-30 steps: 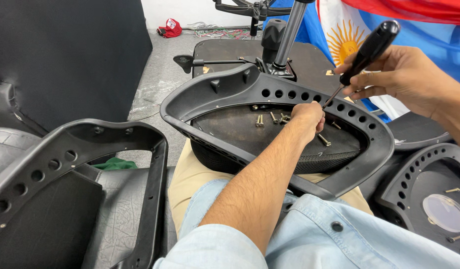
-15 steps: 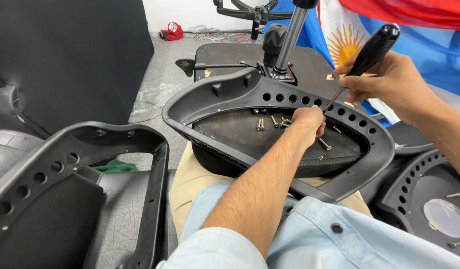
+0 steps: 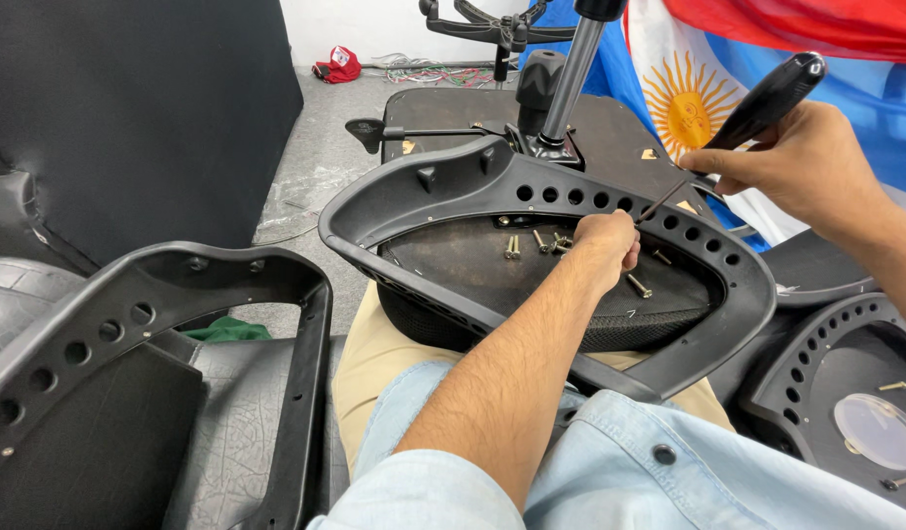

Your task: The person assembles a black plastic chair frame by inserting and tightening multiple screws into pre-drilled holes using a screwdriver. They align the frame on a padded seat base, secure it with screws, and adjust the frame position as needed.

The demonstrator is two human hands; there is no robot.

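A black-handled screwdriver (image 3: 757, 108) is gripped in the right hand (image 3: 806, 167), fingers closed round the lower handle, with the thin shaft slanted down toward the perforated rim of a black plastic chair frame (image 3: 453, 186). The left hand (image 3: 605, 245) is curled shut just at the shaft's tip, apparently pinching something small there to keep it steady; what is pinched cannot be made out. The frame is laid across the lap, so the rim is kept close and level under both hands. Loose screws (image 3: 532, 242) are gathered on the dark mesh panel (image 3: 453, 260) inside the frame, within easy reach. A second frame (image 3: 178, 294) is seen at the left, a gas-lift column (image 3: 571, 79) behind, and a striped flag with a sun (image 3: 689, 103) beyond.
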